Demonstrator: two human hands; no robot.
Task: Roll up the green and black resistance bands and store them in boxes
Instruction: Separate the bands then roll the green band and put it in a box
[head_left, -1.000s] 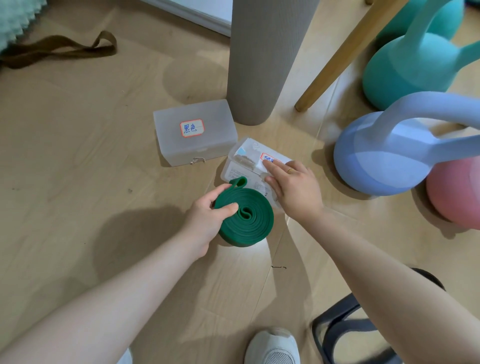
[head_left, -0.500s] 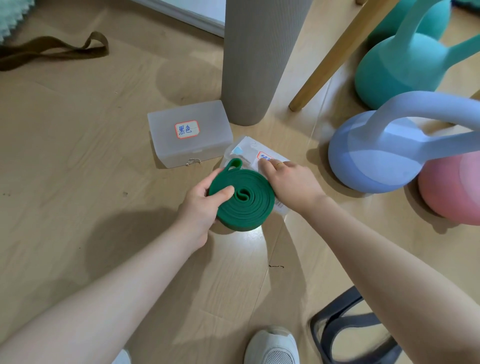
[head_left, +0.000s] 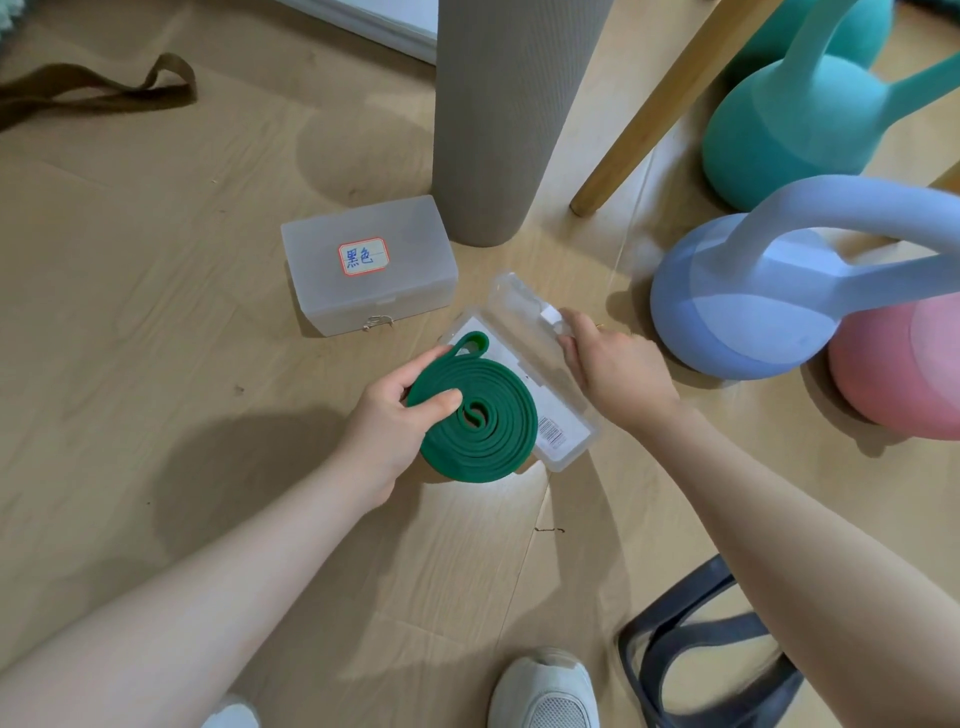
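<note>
Now left hand (head_left: 387, 428) grips rolled green band (head_left: 480, 423), right hand (head_left: 615, 369) pinches box lid (head_left: 524, 312) edge.

A closed, frosted clear plastic box (head_left: 368, 265) on the floor carries a white sticker with a red border (head_left: 363, 255) on its lid, handwritten in blue with the Chinese characters "黑色". Inside the open clear plastic box (head_left: 569, 448) lies a white paper sheet (head_left: 563, 428) printed with a barcode (head_left: 551, 431), whose digits are too small to read. No other text is legible.
</note>
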